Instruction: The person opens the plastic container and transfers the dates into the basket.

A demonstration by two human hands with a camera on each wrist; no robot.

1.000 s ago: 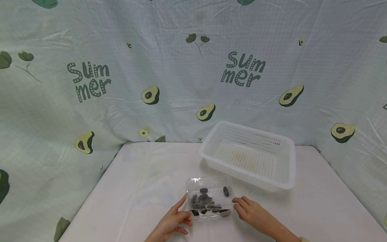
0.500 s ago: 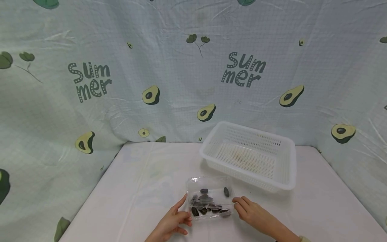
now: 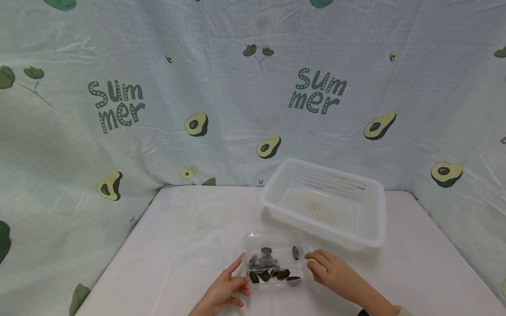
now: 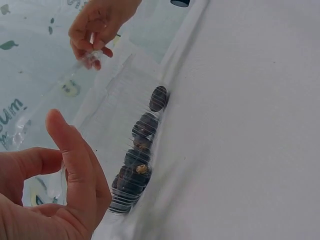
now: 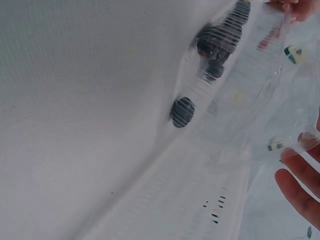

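A clear plastic box sits at the front of the table, holding several dark, wrinkled oval pieces. These pieces show through its ribbed wall in the left wrist view. At the box's left side, my left hand grips its edge between thumb and fingers. My right hand is at the opposite side. Seen from the left wrist, the right hand pinches a corner of the clear plastic. The right wrist view shows its fingertips against the plastic's rim.
Behind the box and to the right stands a white perforated basket with nothing in it. A white cover lies over the table. A printed cloth with avocados hangs behind and at both sides.
The dark pieces near the box's front show more clearly now, less covered by the plastic's edge. My right hand has shifted slightly; my left hand and the basket stay in place.
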